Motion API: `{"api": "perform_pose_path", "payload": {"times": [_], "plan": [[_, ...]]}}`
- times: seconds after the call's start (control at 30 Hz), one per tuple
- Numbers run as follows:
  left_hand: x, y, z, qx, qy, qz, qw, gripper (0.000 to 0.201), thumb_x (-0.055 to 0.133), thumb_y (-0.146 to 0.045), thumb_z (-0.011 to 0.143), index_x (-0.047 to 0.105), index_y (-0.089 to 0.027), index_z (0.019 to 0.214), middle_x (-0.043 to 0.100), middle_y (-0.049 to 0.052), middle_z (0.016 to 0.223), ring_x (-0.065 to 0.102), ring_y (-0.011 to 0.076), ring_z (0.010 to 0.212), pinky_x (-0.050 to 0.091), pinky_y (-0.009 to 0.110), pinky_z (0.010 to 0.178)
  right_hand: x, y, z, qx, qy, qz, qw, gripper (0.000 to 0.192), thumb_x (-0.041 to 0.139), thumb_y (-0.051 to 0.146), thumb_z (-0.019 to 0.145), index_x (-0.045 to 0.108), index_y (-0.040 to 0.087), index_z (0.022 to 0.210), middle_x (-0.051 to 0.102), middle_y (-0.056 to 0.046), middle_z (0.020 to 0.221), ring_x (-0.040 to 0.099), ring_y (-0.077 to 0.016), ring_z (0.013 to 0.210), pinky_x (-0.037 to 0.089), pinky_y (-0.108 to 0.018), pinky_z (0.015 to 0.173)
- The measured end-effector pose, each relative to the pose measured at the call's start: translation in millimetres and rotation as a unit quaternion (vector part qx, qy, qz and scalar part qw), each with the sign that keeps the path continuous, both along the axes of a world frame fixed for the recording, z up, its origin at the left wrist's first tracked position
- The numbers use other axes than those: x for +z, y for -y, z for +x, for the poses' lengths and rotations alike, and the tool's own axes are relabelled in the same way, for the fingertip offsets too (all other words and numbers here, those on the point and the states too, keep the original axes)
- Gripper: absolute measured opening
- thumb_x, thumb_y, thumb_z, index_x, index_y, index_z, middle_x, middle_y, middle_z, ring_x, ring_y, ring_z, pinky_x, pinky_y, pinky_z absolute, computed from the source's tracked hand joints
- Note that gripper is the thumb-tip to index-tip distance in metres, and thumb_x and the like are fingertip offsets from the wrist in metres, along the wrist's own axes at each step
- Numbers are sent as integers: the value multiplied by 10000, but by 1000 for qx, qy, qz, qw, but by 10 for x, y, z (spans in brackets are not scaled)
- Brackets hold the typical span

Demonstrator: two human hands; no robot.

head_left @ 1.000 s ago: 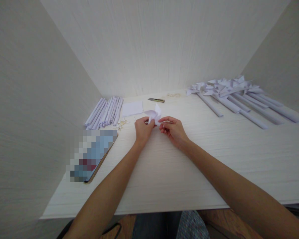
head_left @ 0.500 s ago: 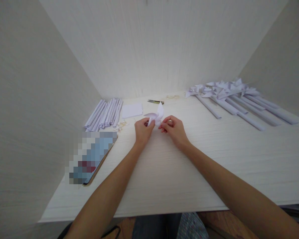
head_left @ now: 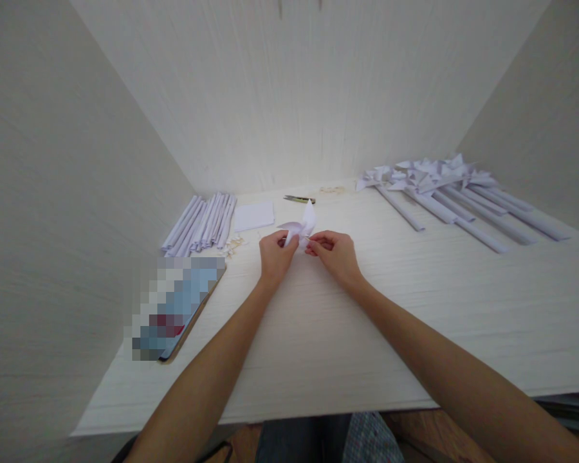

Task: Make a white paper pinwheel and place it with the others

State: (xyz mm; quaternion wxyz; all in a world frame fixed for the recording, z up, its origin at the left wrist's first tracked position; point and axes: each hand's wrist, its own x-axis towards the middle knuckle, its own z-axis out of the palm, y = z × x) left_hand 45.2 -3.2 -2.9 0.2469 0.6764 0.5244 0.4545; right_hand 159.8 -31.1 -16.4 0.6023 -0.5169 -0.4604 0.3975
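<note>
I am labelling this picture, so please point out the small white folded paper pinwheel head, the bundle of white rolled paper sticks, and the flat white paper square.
small white folded paper pinwheel head (head_left: 303,224), head view, upper blade
bundle of white rolled paper sticks (head_left: 200,222), head view, middle
flat white paper square (head_left: 253,215), head view, centre

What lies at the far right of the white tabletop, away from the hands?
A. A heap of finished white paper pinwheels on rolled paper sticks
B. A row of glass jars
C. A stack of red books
A: the heap of white paper pinwheels on rolled paper sticks lies at the white tabletop's far right.
</note>
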Motion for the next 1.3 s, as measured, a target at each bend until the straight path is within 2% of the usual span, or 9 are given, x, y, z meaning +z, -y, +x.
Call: {"api": "perform_pose_path", "payload": {"times": [0.17,0.33,0.5,0.73,1.07,1.3], "plan": [[-8,-1,1,-9,6,4,1000,279,506,-247,655,382,-169,418,311,-61,438,301,65,441,255,196,439,32,23,15,-22,128,37,991,84,527,157,683,538,179,603,559,24,524,534,-98,441,416,-231,478],[-33,-15,4,-20,20,-9,1000,232,497,-261,651,421,-165,454,320,-58,460,314,69,460,252,199,449,24,34,35,-22,192,66,979,108,480,185,731,521,185,631,545,31,528,498,-92,438,378,-229,497],[-47,-22,8,-25,34,-17,999,205,500,-270,642,452,-161,475,347,-53,471,340,71,476,277,192,457,24,41,37,-26,189,83,978,105,483,200,736,516,190,636,545,30,538,501,-97,455,378,-233,518],[-50,-17,12,-35,49,-4,998,227,508,-267,636,419,-162,455,317,-58,464,315,63,461,257,191,442,44,51,33,-35,215,80,973,107,469,195,744,510,190,645,547,24,550,507,-102,466,380,-240,529],[-42,-14,13,-46,68,-11,997,183,517,-232,626,458,-154,472,371,-55,466,351,64,458,274,192,449,40,52,24,-48,221,81,971,108,463,193,751,512,183,655,556,19,554,518,-99,469,387,-232,515],[-23,-10,16,-46,62,0,997,281,530,-231,621,358,-163,409,267,-67,433,272,54,436,225,199,431,15,42,26,-62,235,88,966,111,465,182,747,517,169,649,557,26,535,517,-92,454,392,-220,506]]}}
